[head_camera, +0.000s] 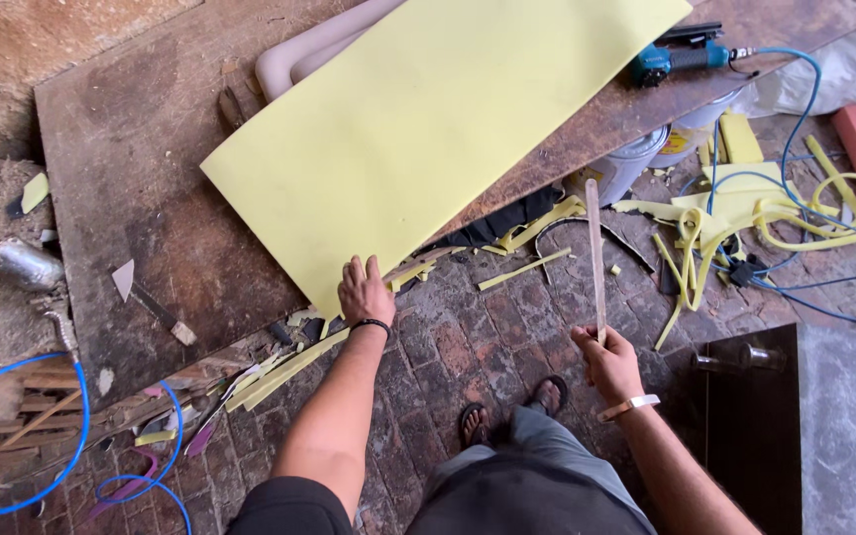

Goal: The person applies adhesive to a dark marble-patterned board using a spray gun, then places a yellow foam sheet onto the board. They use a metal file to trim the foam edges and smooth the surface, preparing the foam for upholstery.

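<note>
Head view: the left hand [364, 293] lies flat, fingers released, on the yellow foam sheet [438, 129] at centre frame; the right hand [606, 363] grasps a long blade [595, 253] at lower right.

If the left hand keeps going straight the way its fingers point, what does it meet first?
The left hand already touches the near edge of the yellow foam sheet on the wooden board. Straight on, it would likely just slide up across the foam.

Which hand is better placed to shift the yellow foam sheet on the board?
Left, probably. The left hand already rests on the near corner of the yellow foam sheet, while the right hand is off the board, occupied holding a long wooden stick.
</note>
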